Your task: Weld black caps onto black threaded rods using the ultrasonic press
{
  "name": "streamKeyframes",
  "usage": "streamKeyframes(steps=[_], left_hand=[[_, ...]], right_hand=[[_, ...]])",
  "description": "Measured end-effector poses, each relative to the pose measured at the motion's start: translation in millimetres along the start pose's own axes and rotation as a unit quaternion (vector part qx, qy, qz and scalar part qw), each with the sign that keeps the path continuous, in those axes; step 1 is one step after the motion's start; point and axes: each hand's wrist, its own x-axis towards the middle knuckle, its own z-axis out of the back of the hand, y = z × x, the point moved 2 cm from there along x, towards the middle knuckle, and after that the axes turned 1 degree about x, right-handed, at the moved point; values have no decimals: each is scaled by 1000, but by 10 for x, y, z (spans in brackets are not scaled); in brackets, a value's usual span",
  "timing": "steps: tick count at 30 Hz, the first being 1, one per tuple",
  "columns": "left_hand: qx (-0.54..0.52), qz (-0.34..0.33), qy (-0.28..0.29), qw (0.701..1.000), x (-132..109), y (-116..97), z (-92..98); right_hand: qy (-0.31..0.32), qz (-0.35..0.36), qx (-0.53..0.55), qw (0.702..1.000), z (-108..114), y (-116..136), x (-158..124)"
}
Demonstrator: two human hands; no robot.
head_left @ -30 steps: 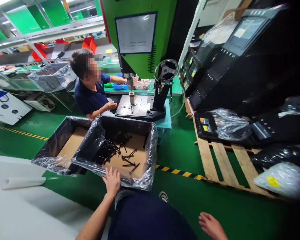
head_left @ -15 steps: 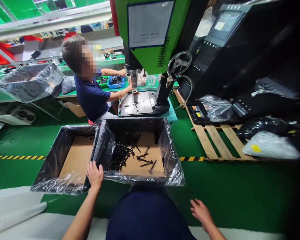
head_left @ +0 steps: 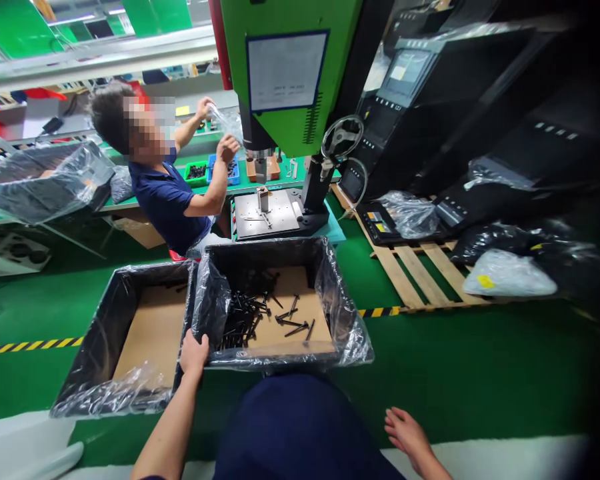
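My left hand [head_left: 194,354] grips the near left corner of a plastic-lined cardboard box [head_left: 347,319] on the green floor, fingers curled over its rim. Inside that box lie several thin black parts [head_left: 253,315]. A second lined box [head_left: 96,333], with only bare cardboard showing inside, stands touching it on the left. My right hand [head_left: 405,433] hangs low at my right side over the floor, fingers apart, holding nothing.
A co-worker in a blue shirt [head_left: 166,203] sits beyond the boxes at a green press machine [head_left: 290,73], holding up a clear bag. A wooden pallet [head_left: 420,267] with black machines and bagged goods stands at the right. Yellow-black floor tape [head_left: 30,345] runs across.
My left hand slid along the box rim from the front middle to the left corner and closed on it. The co-worker raised both hands from the press to a clear bag.
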Motion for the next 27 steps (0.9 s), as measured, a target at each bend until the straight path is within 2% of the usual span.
streamKeyframes(steps=[11,27], left_hand=[[-22,17,12,1000,-74,-27,22],[-32,7,-7,999,-85,-60,40]], right_hand=[[25,-12,-18,999,-287,-33,-177],[30,-9,-19,999,-365,-69,-299]])
